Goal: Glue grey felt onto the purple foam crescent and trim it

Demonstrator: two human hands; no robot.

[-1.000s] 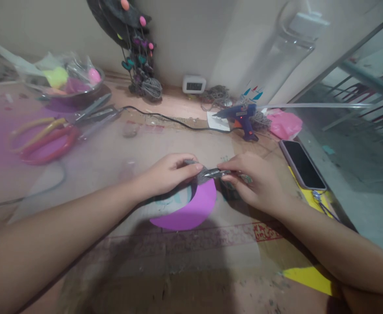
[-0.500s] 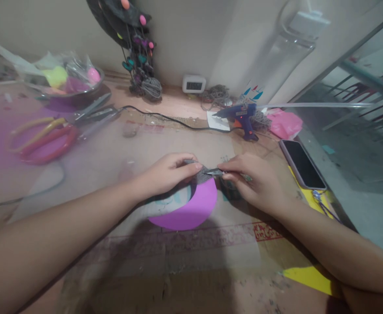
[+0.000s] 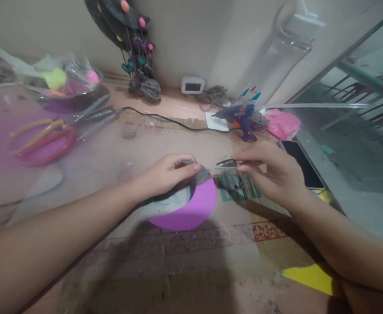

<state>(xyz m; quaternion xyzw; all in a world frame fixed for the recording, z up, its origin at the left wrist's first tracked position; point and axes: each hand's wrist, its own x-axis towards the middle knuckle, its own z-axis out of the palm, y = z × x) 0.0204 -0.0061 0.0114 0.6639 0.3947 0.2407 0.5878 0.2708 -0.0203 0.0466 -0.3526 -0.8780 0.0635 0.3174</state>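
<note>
My left hand (image 3: 176, 172) pinches the upper end of a purple paper crescent (image 3: 194, 209), where grey yarn (image 3: 203, 174) is wrapped round it. The lower part of the crescent is bare purple. To the right, my right hand (image 3: 270, 170) holds small thread snips (image 3: 227, 163) between thumb and fingers, blades pointing left and apart from the yarn. Below the snips a loose bundle of grey yarn (image 3: 232, 181) lies on the table covering, partly shaded by my hand.
A blue glue gun (image 3: 244, 117) with a black cord stands behind my right hand, near a phone (image 3: 302, 163). Red-and-yellow-handled scissors (image 3: 47, 139) and a bowl of supplies (image 3: 73, 98) are at left. A small digital clock (image 3: 193, 85) stands by the wall.
My right hand has moved right and slightly up with the snips, away from the wrapped yarn. My left hand stays in place on the crescent.
</note>
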